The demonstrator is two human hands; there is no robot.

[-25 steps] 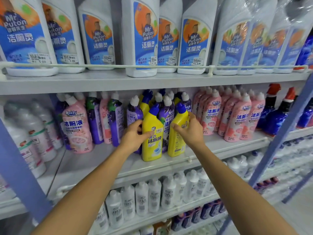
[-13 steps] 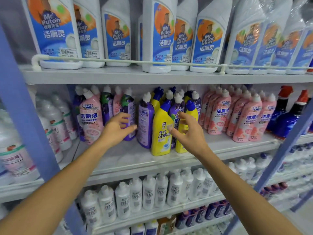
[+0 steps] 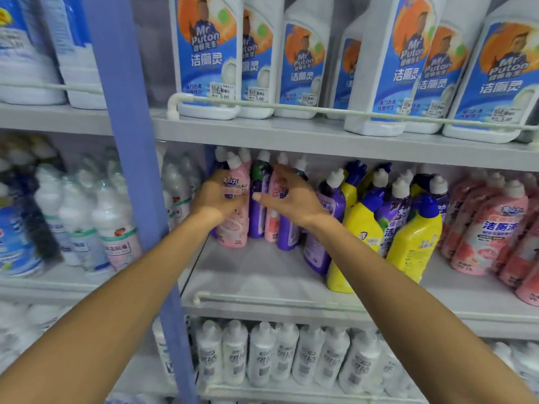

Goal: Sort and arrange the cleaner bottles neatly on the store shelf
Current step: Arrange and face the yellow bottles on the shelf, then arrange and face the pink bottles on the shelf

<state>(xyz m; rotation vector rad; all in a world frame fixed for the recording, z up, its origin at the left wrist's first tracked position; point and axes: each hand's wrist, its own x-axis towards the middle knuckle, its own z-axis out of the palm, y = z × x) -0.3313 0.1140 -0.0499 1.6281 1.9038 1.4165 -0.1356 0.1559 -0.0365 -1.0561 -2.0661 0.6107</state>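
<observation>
Head view: a second ago both hands were on the two yellow bottles at the front of the middle shelf. Those now stand free, right of the arms, and the reach has gone left to the mixed group at the shelf's far left end, just beside the blue upright. The left hand lies against the shoulder of a pink bottle. With the blur I cannot tell whether its fingers grasp the bottle or only touch it. The right hand hovers with fingers spread and loose, holding nothing, in front of a purple bottle and its pink neighbours. I'd judge the yellows done for now, with this pink-and-purple muddle next to be separated, the pinks probably bound for the pink row on the right.
</observation>
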